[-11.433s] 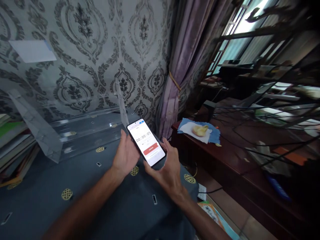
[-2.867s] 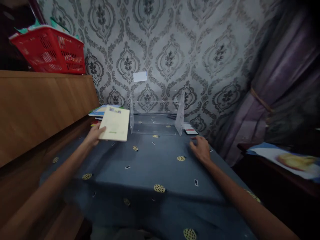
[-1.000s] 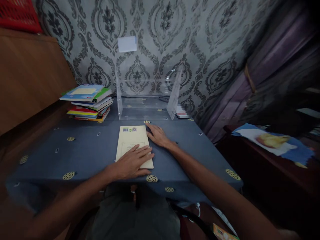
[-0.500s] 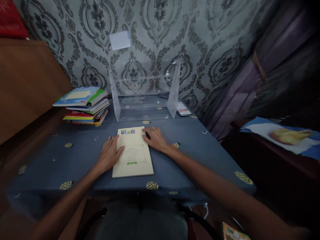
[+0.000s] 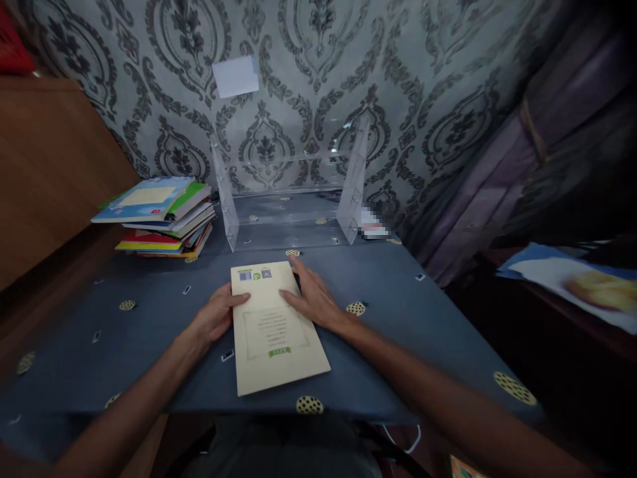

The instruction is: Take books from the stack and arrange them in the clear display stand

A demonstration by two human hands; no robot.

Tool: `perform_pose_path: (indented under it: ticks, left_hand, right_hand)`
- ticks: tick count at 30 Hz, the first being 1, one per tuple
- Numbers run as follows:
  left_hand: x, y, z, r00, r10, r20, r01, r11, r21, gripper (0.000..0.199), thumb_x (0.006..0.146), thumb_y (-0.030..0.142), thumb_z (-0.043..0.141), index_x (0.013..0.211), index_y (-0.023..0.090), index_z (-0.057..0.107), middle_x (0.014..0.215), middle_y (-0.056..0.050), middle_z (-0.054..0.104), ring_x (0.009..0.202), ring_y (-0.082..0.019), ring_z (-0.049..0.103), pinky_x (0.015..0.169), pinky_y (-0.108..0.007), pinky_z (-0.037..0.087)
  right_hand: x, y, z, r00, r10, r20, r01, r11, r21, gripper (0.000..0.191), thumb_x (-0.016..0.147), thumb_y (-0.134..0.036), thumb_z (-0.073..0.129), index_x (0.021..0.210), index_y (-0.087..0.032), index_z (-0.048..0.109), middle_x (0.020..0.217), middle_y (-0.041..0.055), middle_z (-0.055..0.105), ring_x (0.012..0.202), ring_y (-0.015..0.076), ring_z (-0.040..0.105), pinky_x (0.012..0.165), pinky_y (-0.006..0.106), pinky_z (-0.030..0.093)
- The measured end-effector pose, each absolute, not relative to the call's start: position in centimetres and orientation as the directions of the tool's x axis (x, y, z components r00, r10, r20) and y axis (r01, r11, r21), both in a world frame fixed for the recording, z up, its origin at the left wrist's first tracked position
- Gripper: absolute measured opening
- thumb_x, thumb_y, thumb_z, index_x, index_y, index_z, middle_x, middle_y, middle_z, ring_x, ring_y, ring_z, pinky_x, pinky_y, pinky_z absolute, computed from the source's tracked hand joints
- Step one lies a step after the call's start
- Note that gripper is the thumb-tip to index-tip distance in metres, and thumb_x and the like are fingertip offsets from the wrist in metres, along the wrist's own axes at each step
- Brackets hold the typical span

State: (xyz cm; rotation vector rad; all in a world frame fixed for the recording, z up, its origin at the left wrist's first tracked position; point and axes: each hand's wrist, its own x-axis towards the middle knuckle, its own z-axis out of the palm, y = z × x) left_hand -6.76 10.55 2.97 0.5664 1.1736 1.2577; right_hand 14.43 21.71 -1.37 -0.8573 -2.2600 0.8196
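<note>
A cream book (image 5: pixel 273 332) with a barcode and a QR code near its far edge is held between my hands over the blue tablecloth. My left hand (image 5: pixel 216 313) grips its left edge, thumb on top and the other fingers hidden at the side or beneath. On the right edge, my right hand (image 5: pixel 311 295) has its thumb on the cover and its fingers along the far right corner. A small black thing shows beside the right fingers; I cannot make out what it is.
A stack of books (image 5: pixel 164 216) stands at the back left of the table (image 5: pixel 398 338). Behind the cream book is a clear acrylic rack (image 5: pixel 351 192) against the patterned wall. A blurred white item (image 5: pixel 373 229) lies right of it. A wooden cabinet (image 5: pixel 54 153) is at left.
Both hands have closed on the book's edges, thumbs on top. The book is turned slightly, its near end looks closer and raised. The view has shifted a little.
</note>
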Motion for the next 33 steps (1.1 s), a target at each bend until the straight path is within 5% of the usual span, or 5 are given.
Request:
perform_pose_path:
  ticks: [6, 11, 25, 28, 33]
  left_hand:
    - [-6.4, 13.3, 3.4, -0.17, 0.944, -0.283, -0.46, 0.178, 0.87, 0.056, 0.063, 0.011, 0.083, 0.114, 0.012, 0.06, 0.113, -0.015, 0.075, 0.101, -0.031, 0.073, 0.095, -0.045, 0.058]
    - [-6.6, 15.0, 5.0, -0.157, 0.976, -0.152, -0.416, 0.074, 0.906, 0.049, 0.071, 0.012, 0.078, 0.117, 0.014, 0.061, 0.119, -0.015, 0.073, 0.109, -0.032, 0.07, 0.099, -0.049, 0.056]
    - [-5.8, 13.7, 5.4, 0.014, 0.988, -0.153, -0.363, 0.148, 0.92, 0.064, 0.069, 0.021, 0.083, 0.128, 0.022, 0.059, 0.127, -0.012, 0.07, 0.11, -0.032, 0.069, 0.084, -0.039, 0.061]
    - [-5.8, 13.5, 6.9, -0.041, 0.999, -0.019, -0.246, 0.009, 0.969, 0.058, 0.07, 0.027, 0.084, 0.124, 0.022, 0.064, 0.119, -0.009, 0.074, 0.106, -0.03, 0.071, 0.082, -0.037, 0.062]
    - [-7.0, 12.9, 8.7, -0.036, 0.958, 0.285, 0.117, -0.28, 0.953, 0.03, 0.077, 0.037, 0.079, 0.105, 0.026, 0.077, 0.11, -0.004, 0.077, 0.112, -0.028, 0.068, 0.101, -0.045, 0.054]
  right_hand:
    - [14.4, 21.9, -1.4, -0.5, 0.852, 0.156, 0.107, 0.239, -0.965, 0.099, 0.077, -0.04, 0.074, 0.154, -0.02, 0.016, 0.133, 0.0185, 0.062, 0.111, 0.0315, 0.068, 0.094, 0.053, 0.055]
    - [14.7, 21.8, -0.6, -0.585, 0.811, 0.026, -0.06, -0.012, -0.998, 0.06, 0.074, -0.048, 0.079, 0.122, -0.021, 0.054, 0.118, 0.0129, 0.072, 0.1, 0.0295, 0.072, 0.085, 0.05, 0.06]
    - [15.3, 21.5, 2.1, -0.512, 0.843, 0.168, -0.21, 0.066, -0.975, 0.044, 0.082, -0.048, 0.072, 0.115, -0.025, 0.056, 0.114, 0.0072, 0.071, 0.099, 0.0255, 0.071, 0.078, 0.041, 0.061]
    - [16.1, 22.1, 4.1, -0.475, 0.823, 0.312, -0.196, 0.247, -0.949, 0.041, 0.083, -0.05, 0.072, 0.112, -0.025, 0.059, 0.109, 0.0054, 0.072, 0.096, 0.0236, 0.07, 0.081, 0.04, 0.06]
    - [18.1, 22.4, 6.4, -0.414, 0.688, 0.596, -0.044, 0.639, -0.768, 0.024, 0.089, -0.048, 0.067, 0.1, -0.027, 0.071, 0.101, 0.0027, 0.073, 0.098, 0.0235, 0.069, 0.092, 0.044, 0.055]
